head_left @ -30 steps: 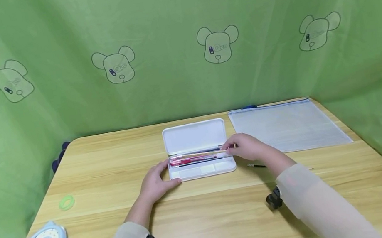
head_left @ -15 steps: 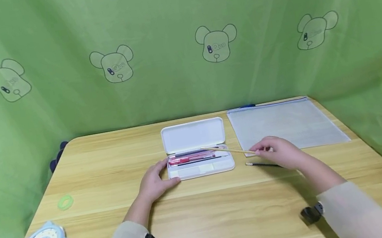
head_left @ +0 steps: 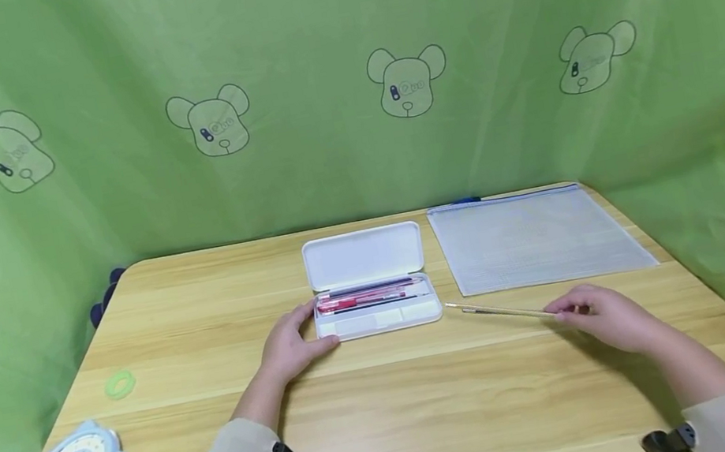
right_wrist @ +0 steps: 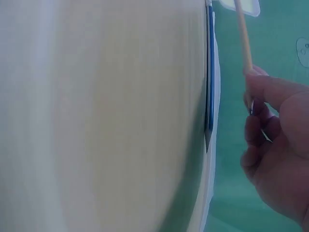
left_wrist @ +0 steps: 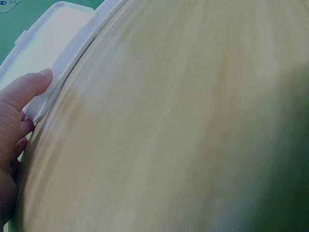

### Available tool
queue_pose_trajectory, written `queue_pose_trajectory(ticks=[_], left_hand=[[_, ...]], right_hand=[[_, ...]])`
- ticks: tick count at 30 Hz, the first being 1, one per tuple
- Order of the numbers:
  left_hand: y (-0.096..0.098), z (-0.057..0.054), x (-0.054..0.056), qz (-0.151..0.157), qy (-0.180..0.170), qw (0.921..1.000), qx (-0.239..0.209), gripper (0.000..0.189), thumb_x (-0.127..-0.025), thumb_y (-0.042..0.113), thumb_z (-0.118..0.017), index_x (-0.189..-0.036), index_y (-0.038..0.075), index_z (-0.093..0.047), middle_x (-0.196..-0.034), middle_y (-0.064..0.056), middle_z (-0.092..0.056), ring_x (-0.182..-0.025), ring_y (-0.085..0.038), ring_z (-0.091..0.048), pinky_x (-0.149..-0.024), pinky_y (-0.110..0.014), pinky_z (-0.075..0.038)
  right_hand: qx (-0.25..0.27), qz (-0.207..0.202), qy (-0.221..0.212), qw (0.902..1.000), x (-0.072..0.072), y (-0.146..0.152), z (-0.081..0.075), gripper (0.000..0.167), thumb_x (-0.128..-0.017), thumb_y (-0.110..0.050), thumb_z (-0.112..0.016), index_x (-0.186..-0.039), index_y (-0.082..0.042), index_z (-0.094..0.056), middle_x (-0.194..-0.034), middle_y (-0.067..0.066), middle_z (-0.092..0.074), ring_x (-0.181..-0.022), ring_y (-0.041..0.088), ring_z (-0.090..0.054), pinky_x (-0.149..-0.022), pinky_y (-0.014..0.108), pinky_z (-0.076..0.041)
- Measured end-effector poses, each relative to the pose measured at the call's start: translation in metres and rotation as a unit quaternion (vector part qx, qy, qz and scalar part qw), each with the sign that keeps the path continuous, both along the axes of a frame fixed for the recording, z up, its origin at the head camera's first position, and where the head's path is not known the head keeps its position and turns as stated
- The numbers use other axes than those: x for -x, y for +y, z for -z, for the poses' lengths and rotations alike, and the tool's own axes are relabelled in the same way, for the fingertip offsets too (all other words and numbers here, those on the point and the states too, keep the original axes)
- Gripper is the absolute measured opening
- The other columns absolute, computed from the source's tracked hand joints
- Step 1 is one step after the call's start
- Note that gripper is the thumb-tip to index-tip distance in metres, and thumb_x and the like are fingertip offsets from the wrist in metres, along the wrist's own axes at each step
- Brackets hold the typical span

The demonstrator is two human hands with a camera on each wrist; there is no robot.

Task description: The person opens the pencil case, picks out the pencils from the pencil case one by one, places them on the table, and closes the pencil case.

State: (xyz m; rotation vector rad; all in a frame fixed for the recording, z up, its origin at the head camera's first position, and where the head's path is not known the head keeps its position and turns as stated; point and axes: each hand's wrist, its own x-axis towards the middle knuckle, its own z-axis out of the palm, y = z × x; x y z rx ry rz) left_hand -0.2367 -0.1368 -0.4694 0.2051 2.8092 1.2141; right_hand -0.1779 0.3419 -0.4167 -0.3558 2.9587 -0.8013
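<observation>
Pale pencil (head_left: 502,311), right of centre in the head view, slanting from the right hand (head_left: 604,317) up toward the lower right corner of the white pencil case (head_left: 423,313). The right fingers are closed to a narrow pinch near one end of it, thumb against fingertips; in the right wrist view what looks like its sharpened point shows just past them. Most of the shaft sticks out unsupported, and I cannot tell whether its far end touches the tabletop (head_left: 401,411).

It should handle as light and stiff, thin enough to roll or pivot in so small a pinch; the point is probably the fragile part. A hold nearer mid-shaft would likely balance better and keep pressure off the tip.

A dark pencil (right_wrist: 210,72) lies on the tabletop just beside it; being slim and flat to the wood, it would probably need a fingertip pinch from the sides.

At centre, the left hand (head_left: 291,347) grips the case's left end, thumb on the front corner, fingers partly curled along the side. The case looks light and rigid, apt to slide if unheld; its lid (head_left: 364,256) stands raised.
</observation>
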Motion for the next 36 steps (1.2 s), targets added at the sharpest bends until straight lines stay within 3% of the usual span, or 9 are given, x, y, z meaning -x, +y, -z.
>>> queue_pose_trajectory(ticks=[5,12,24,31,34,36], left_hand=[[0.0,0.0,0.0,0.0,0.002,1.0,0.002,0.086,-0.077,0.046,-0.079,-0.15,0.018,-0.041,-0.156,-0.016,-0.038,-0.145,-0.039,-0.032,-0.12,-0.056,-0.026],[0.0,0.0,0.0,0.003,0.004,1.0,0.004,0.087,-0.077,0.046,-0.079,-0.15,0.018,-0.041,-0.155,-0.016,-0.039,-0.145,-0.039,-0.033,-0.12,-0.056,-0.026],[0.0,-0.001,0.0,0.001,0.002,1.0,0.004,0.087,-0.078,0.046,-0.079,-0.15,0.018,-0.041,-0.156,-0.017,-0.038,-0.145,-0.039,-0.032,-0.12,-0.056,-0.026],[0.0,0.0,0.0,0.003,0.002,1.0,0.005,0.086,-0.078,0.046,-0.079,-0.15,0.018,-0.041,-0.156,-0.016,-0.038,-0.145,-0.038,-0.032,-0.12,-0.055,-0.026],[0.0,0.0,0.0,0.003,0.002,1.0,0.005,0.086,-0.078,0.046,-0.079,-0.15,0.018,-0.041,-0.156,-0.016,-0.038,-0.145,-0.038,-0.032,-0.12,-0.055,-0.026],[0.0,0.0,0.0,0.002,0.004,1.0,0.004,0.086,-0.078,0.046,-0.079,-0.15,0.018,-0.042,-0.155,-0.016,-0.039,-0.145,-0.038,-0.032,-0.12,-0.055,-0.026]], right_hand=[[-0.023,0.007,-0.009,0.9997,-0.002,0.007,0.004,0.02,-0.093,-0.02,-0.066,-0.109,-0.011,-0.072,-0.099,0.001,-0.066,-0.084,0.004,-0.054,-0.07,0.022,-0.048],[-0.04,0.011,-0.019,0.9989,-0.001,0.017,0.009,0.018,-0.091,-0.021,-0.068,-0.106,-0.012,-0.073,-0.102,0.006,-0.069,-0.095,0.024,-0.062,-0.082,0.039,-0.051],[-0.047,0.012,-0.041,0.998,0.001,0.024,0.014,0.013,-0.09,-0.021,-0.069,-0.099,-0.013,-0.074,-0.097,0.002,-0.071,-0.09,0.015,-0.061,-0.078,0.036,-0.051],[-0.018,0.027,-0.024,0.9992,-0.001,0.019,0.009,0.03,-0.089,-0.026,-0.071,-0.113,-0.008,-0.07,-0.093,0.001,-0.064,-0.078,0.005,-0.052,-0.066,0.023,-0.047],[-0.009,0.024,0.005,0.9997,0.003,0.01,0.0,0.033,-0.09,-0.025,-0.07,-0.116,-0.005,-0.068,-0.095,0.005,-0.065,-0.082,0.008,-0.055,-0.07,0.027,-0.049],[-0.006,0.016,0.013,0.9998,0.009,0.0,-0.007,0.033,-0.092,-0.025,-0.068,-0.118,-0.004,-0.068,-0.102,0.011,-0.067,-0.092,0.017,-0.059,-0.079,0.036,-0.052]])
